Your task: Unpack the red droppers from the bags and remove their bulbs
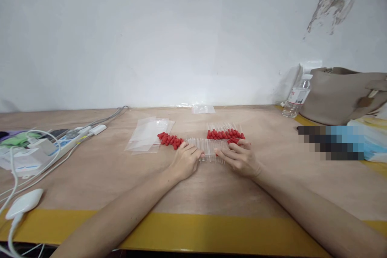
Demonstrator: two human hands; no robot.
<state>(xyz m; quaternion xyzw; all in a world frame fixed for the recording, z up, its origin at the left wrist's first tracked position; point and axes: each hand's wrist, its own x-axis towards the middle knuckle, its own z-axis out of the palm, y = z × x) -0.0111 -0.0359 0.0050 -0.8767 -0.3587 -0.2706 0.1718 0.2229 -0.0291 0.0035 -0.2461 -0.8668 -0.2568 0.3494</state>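
Observation:
My left hand [188, 160] and my right hand [240, 159] face each other low over the table, fingers closed. A thin clear tube [209, 154] lies crosswise between their fingertips, and both appear to pinch its ends. Under and behind it, a row of clear tubes [196, 144] lies side by side. Loose red rubber bulbs [171, 140] are heaped beyond my left hand. Behind the row on the right lie several droppers [225, 133], red bulbs toward me and clear stems pointing away. A few more red bulbs [234, 140] show at my right fingers, partly covered by them.
Clear plastic bags [148, 135] lie left of the red bulbs, and another bag [203, 109] rests by the wall. A power strip [68, 141] with white cables fills the left side. A water bottle [298, 96] and a grey-beige bag [341, 94] stand at right.

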